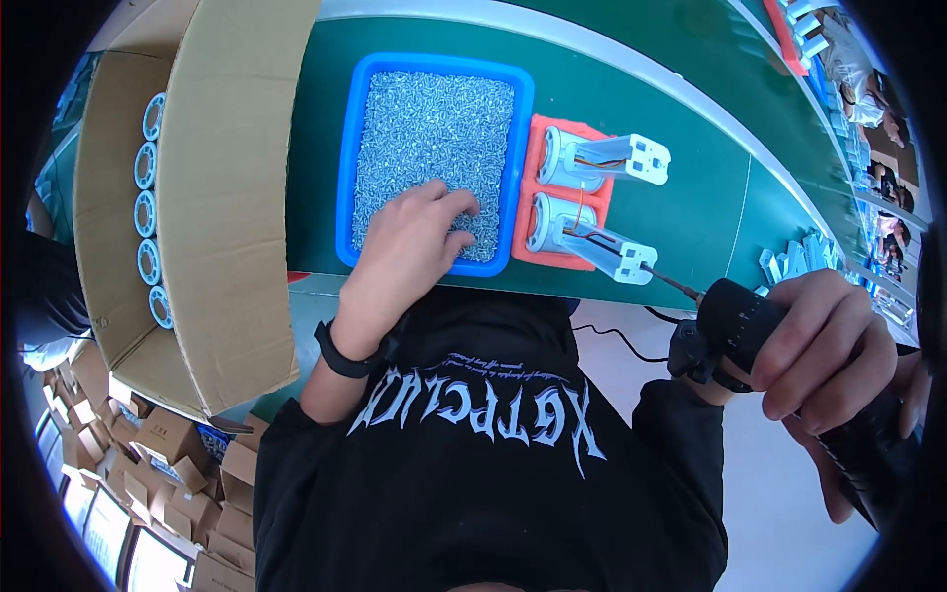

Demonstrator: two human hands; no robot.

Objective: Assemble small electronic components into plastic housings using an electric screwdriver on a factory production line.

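Observation:
My left hand reaches over a blue tray filled with small silvery screws. Its thumb and index finger are apart, and the fingertips touch the screws; I see nothing held between them. In my right hand is a black electric screwdriver, its fingers wrapped round the body. The thin bit points left and meets the end of a white plastic housing with wires. A second similar housing lies beyond it. Both rest in an orange-red holder beside the tray.
A large cardboard box stands left of the tray, with several white rings along its inside. White parts lie on the green table at right. A black cable hangs below the table edge. Other people sit far right.

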